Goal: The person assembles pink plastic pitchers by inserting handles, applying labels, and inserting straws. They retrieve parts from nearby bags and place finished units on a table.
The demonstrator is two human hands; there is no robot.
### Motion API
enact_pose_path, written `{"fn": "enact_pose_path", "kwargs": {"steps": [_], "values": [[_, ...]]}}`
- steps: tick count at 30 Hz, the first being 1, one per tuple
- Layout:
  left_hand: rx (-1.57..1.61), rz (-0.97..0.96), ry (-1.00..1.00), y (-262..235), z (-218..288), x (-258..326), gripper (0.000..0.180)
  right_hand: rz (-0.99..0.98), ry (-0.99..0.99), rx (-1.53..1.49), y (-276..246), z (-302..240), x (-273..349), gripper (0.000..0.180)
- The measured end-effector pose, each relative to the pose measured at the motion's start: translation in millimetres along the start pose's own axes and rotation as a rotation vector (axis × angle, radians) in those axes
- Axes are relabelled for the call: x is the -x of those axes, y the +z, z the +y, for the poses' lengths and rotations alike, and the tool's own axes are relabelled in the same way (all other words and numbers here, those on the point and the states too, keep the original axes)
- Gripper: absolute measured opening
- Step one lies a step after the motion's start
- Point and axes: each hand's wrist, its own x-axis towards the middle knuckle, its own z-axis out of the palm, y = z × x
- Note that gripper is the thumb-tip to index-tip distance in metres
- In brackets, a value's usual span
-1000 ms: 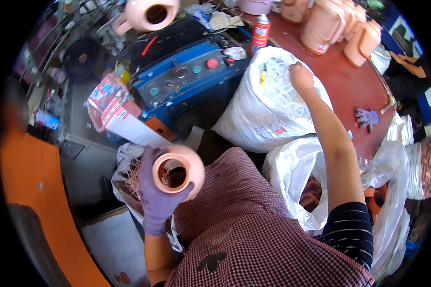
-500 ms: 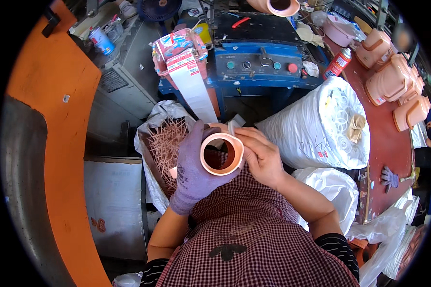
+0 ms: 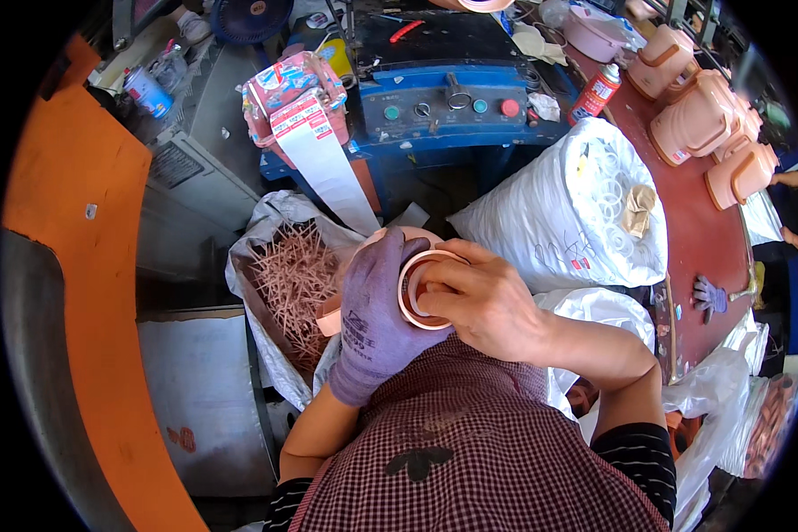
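My left hand (image 3: 377,306), in a purple knit glove, is wrapped round a peach plastic jug (image 3: 355,266) held in front of my apron, its round mouth turned up toward me. Bare, my right hand (image 3: 492,306) reaches over the rim, with thumb and fingers pinched inside the mouth. They grip a pale translucent ring (image 3: 414,282), which sits tilted within the opening. The fingers cover part of the ring and the jug's inside. The jug's handle (image 3: 330,315) sticks out on the left, beyond the glove.
A white sack of clear rings (image 3: 541,222) stands ahead right; a sack of thin pink plastic pieces (image 3: 293,284) is at left. Several peach jugs (image 3: 700,115), a red spray can (image 3: 596,93) and a purple glove (image 3: 709,297) are on the red-brown table (image 3: 692,230). A blue machine (image 3: 452,106) stands ahead.
My right hand has moved from the jug's outer rim to over its mouth, bringing the ring inside. The jug has shifted slightly and tilted in my left hand. The whole view has turned slightly.
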Motion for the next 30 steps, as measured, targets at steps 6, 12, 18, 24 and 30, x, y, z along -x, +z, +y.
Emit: {"fn": "enact_pose_path", "kwargs": {"steps": [6, 12, 18, 24, 30], "values": [[-0.200, 0.001, 0.041, 8.1, -2.3, 8.5, 0.068, 0.005, 0.123, -0.003, 1.8, -3.3, -1.8, 0.019], [-0.177, -0.041, 0.037, 1.4, -0.9, 9.1, 0.068, -0.340, 0.007, 0.063, -16.2, -2.2, -7.6, 0.017], [-0.113, -0.055, 0.025, -10.2, 2.8, 5.5, 0.065, -0.702, 0.001, -0.199, -48.8, -0.2, -41.0, 0.024], [0.082, 0.075, -0.199, -61.5, -17.0, 18.2, 0.085, 0.264, 0.022, 0.250, -72.7, 75.6, -102.9, 0.031], [0.017, 0.112, -0.207, -72.9, 3.8, 0.0, 0.105, 0.402, 0.388, 0.867, -121.5, 191.7, -158.6, 0.079]]}}
